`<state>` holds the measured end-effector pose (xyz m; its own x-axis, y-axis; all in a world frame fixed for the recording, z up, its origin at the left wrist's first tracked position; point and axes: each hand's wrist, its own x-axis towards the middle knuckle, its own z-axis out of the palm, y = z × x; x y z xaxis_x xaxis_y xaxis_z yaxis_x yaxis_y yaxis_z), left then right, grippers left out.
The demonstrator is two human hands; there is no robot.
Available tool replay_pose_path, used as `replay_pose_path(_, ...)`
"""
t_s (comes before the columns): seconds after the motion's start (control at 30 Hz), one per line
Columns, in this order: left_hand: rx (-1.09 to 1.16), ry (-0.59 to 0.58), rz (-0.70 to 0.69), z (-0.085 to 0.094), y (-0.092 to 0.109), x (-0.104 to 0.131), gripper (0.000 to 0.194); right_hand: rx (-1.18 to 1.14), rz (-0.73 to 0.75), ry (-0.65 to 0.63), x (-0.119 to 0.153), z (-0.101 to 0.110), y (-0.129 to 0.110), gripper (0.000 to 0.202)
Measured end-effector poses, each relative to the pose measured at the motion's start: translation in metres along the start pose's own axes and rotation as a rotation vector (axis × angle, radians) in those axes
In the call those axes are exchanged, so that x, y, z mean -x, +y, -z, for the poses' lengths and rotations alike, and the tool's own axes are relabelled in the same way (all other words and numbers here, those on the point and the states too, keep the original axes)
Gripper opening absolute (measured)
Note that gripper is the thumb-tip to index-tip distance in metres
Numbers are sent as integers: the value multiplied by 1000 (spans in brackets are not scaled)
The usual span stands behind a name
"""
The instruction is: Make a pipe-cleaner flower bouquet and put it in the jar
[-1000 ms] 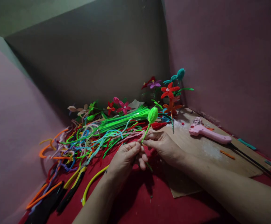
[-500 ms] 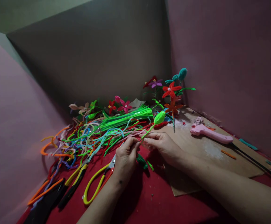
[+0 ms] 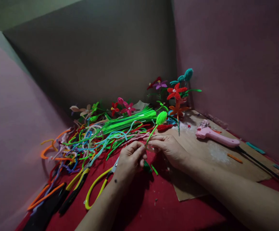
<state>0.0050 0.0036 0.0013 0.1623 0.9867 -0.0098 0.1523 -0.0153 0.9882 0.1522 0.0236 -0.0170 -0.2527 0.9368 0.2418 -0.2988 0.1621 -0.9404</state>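
A bright green pipe-cleaner flower (image 3: 161,118) with a closed bud leans up and to the right between my hands. My left hand (image 3: 131,157) is closed in a pinch at the lower end of its stem. Thumb and fingers of my right hand (image 3: 170,150) pinch the stem from the other side. Just where the fingertips meet, the stem's end is hidden. Beneath the hands lie a dark green item (image 3: 147,166), partly covered, and a short green pipe-cleaner piece (image 3: 154,169). Yellow-handled scissors (image 3: 89,192) rest beside my left wrist, partly behind it.
Tangled coloured pipe cleaners (image 3: 81,147) and a green bundle (image 3: 130,120) lie behind my hands. Pliers (image 3: 74,189) are at left. On the cardboard (image 3: 190,179) sits a pink glue gun (image 3: 216,137) with a black cord. Finished flowers (image 3: 176,91) stand at the back.
The green flower has shifted slightly left and turned a little more upright. My left hand's fingers have curled and rolled round at the stem's end. The right hand still pinches it.
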Motion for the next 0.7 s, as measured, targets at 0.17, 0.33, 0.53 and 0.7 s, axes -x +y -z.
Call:
replay_pose_path(0.17, 288, -158, 126, 7, -5, -5, 20, -114, 1, -35, 1, -2, -4, 14)
replay_pose_path(0.33, 346, -247, 230, 10, -2, -5, 22, -125, -11, -54, 1, -2, -5, 9)
replay_pose_path(0.53, -23, -30, -6, 0, -2, -2, 26, -67, -8, 43, 0, -1, 1, 15)
replay_pose_path(0.7, -228, 84, -220, -2, -7, 1, 17, -5, -30, 72, 2, -4, 0, 16)
